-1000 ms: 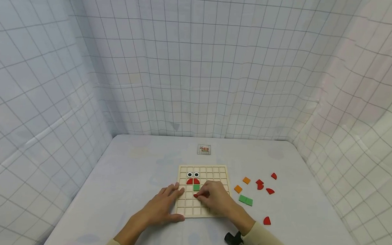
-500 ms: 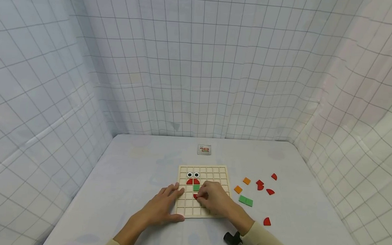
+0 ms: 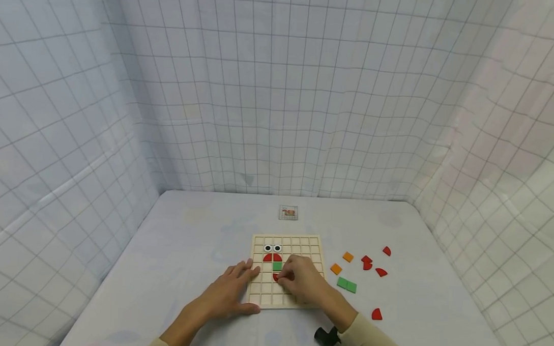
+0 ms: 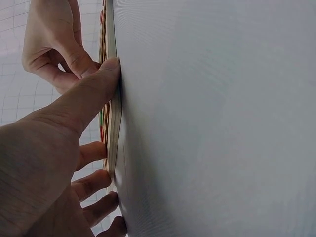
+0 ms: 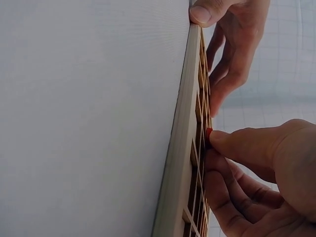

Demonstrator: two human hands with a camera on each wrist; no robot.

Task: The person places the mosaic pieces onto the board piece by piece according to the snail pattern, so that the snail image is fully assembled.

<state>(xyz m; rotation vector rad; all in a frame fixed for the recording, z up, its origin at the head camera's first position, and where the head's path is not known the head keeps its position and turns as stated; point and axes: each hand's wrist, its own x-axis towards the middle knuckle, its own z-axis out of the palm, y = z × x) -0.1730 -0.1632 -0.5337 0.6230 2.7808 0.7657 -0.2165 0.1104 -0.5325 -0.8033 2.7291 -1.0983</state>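
Pinching red piece (image 3: 275, 278) at grid board (image 3: 266, 299) with right grip (image 3: 303, 281); left grip (image 3: 229, 293) relaxed along board's left edge; piece likely light, stiff; hold edges.

On my head feed the light is soft and even; the gridded curtain (image 3: 261, 101) looks pale grey at 12 o'clock and whiter toward 3 o'clock, but I can't place the source. Its lines bow near the edges, whether from lens or folds I can't tell. The small picture card (image 3: 288, 212) is too coarse to make out. Both wrist feeds reach me dimmer; in the left, a blurry shadow borders the wooden grid board (image 4: 115, 118), and fine ripples mark the tabletop (image 4: 222, 123) toward 12 o'clock.
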